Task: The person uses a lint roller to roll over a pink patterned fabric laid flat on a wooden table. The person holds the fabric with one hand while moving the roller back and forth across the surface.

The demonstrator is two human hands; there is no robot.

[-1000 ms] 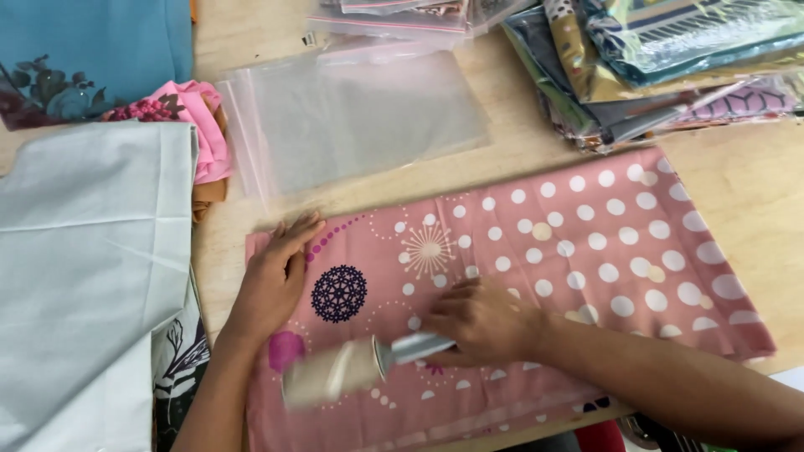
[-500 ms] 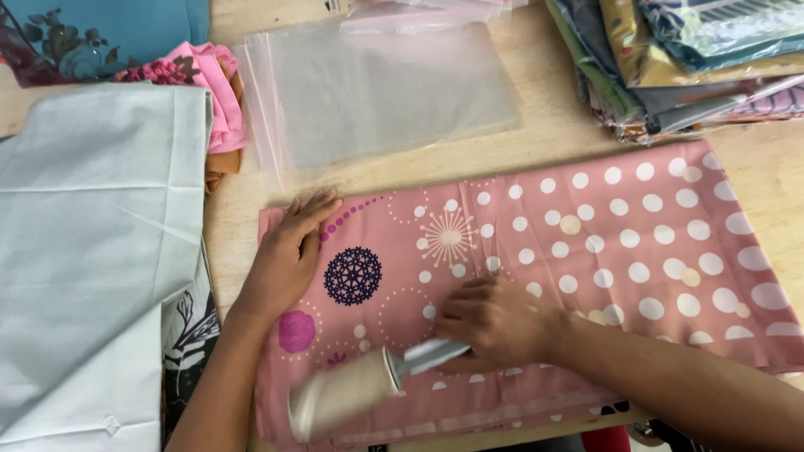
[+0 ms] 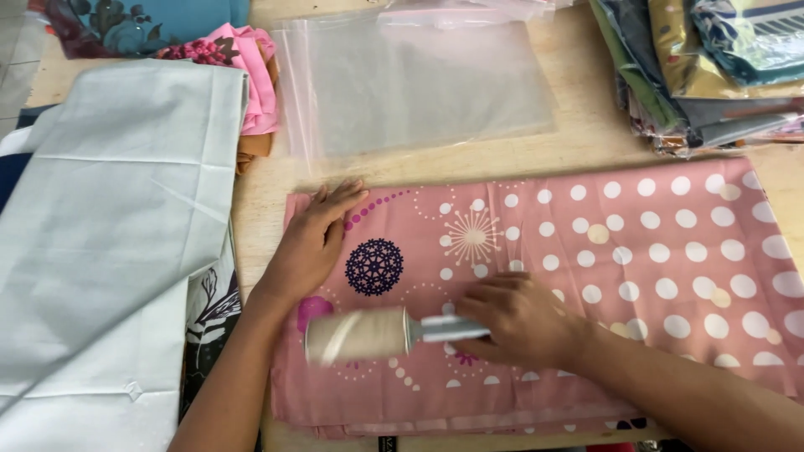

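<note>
A folded pink cloth (image 3: 636, 251) with white dots and a dark round motif lies across the wooden table (image 3: 586, 142). My left hand (image 3: 314, 238) rests flat on its left end, fingers spread. My right hand (image 3: 519, 318) grips the grey handle of a lint roller (image 3: 360, 335), whose beige roll lies on the cloth near the front edge, blurred by motion.
A clear plastic bag (image 3: 410, 84) lies flat behind the cloth. A pale grey folded sheet (image 3: 109, 226) covers the left side, with pink fabric (image 3: 243, 67) behind it. A stack of bagged fabrics (image 3: 703, 67) sits at the back right.
The lint roller has slid along the front part of the cloth under my right hand. My left hand stays pressed on the cloth's left end.
</note>
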